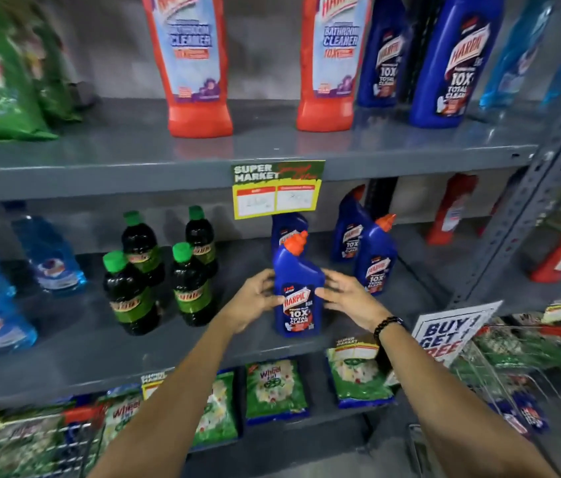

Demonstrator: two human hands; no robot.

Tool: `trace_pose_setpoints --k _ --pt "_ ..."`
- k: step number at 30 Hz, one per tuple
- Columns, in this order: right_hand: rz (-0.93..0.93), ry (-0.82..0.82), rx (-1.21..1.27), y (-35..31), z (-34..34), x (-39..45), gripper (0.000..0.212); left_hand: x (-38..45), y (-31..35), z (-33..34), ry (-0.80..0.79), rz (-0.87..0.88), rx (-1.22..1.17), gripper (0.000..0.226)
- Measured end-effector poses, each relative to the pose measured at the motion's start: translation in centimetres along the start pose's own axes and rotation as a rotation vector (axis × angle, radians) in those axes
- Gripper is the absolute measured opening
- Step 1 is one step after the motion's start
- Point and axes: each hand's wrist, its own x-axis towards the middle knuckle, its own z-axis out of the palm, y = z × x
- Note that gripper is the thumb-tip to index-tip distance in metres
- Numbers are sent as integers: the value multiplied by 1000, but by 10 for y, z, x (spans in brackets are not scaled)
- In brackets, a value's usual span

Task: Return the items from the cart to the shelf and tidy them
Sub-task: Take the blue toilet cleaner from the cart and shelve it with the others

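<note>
Head: both hands (255,298) clasp bottle (298,291); fingertips hidden.

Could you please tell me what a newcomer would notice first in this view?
Both hands, left hand and right hand, clasp a blue Harpic bottle standing on the middle shelf. Left of it stand four green-capped dark bottles; above, two red Harpic bathroom cleaner bottles.

We log one blue Harpic bottle (298,298), upright on the grey middle shelf (65,357), our left hand (255,300) and right hand (349,298) clasping its sides.
</note>
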Motion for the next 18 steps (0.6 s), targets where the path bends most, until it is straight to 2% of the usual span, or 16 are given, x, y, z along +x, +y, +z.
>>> trace_pose_setpoints --k 6,12,15,18 --pt "-25 112 56 0 -22 42 53 62 3 15 108 12 40 56" --pt "6 90 99 9 -31 62 52 78 -7 21 150 16 55 53" --pt "-5 51 119 13 -35 61 53 77 -18 29 284 5 -5 57" --pt "15 150 82 26 -34 54 59 67 -39 52 446 -2 -54 63"
